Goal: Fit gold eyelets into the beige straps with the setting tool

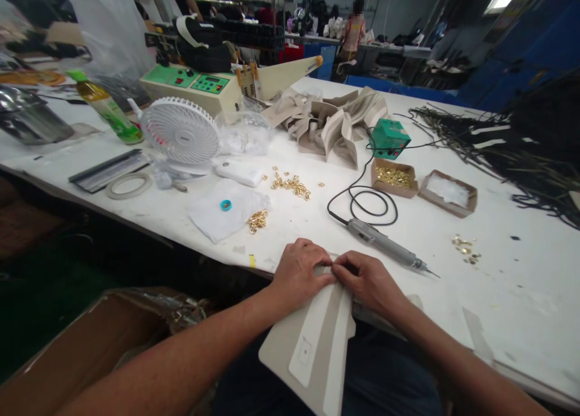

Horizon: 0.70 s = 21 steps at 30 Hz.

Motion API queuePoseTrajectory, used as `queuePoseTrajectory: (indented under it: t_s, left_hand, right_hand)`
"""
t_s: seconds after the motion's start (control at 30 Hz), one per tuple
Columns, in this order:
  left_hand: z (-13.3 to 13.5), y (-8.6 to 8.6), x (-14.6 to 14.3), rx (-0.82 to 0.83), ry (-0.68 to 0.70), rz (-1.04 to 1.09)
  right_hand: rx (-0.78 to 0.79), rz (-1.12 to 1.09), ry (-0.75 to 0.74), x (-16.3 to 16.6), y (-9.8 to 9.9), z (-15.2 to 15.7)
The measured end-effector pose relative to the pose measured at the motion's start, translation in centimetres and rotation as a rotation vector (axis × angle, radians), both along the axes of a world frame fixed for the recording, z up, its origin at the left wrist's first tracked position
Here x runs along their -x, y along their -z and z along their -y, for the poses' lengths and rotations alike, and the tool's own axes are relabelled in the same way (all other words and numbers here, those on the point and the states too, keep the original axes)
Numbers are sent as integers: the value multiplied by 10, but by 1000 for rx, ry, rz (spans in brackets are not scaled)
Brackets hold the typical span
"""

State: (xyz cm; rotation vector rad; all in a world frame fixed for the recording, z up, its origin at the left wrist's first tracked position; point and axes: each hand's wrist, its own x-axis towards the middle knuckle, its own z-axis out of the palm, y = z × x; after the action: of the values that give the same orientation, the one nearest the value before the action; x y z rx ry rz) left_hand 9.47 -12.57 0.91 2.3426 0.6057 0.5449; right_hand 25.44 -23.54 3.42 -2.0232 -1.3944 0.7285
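Observation:
A flat beige panel with paler strips along it slopes from the table's front edge down over my lap. My left hand grips its upper end, thumb on top and fingers curled around it. Close beside it, my right hand pinches the same end; anything small between those fingertips is hidden. On the table just beyond my right hand lies a grey electric screwdriver with a thin bit and a black cable. Past my left hand rests a little heap of gold metal fittings.
More gold fittings are scattered mid-table, near a white fan. A small box of gold pieces stands before a green power unit. Beige pieces pile up behind. An open cardboard box sits low at left.

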Motion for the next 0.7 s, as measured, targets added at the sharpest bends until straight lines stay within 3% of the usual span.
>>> queuePoseTrajectory:
  t_s: [0.47, 0.7]
  left_hand:
    - [-1, 6, 4, -22, 25, -4]
    - [-2, 6, 4, -20, 38, -5]
  right_hand:
    - [36, 107, -67, -3, 1, 3]
    - [70, -1, -87, -6, -4, 0]
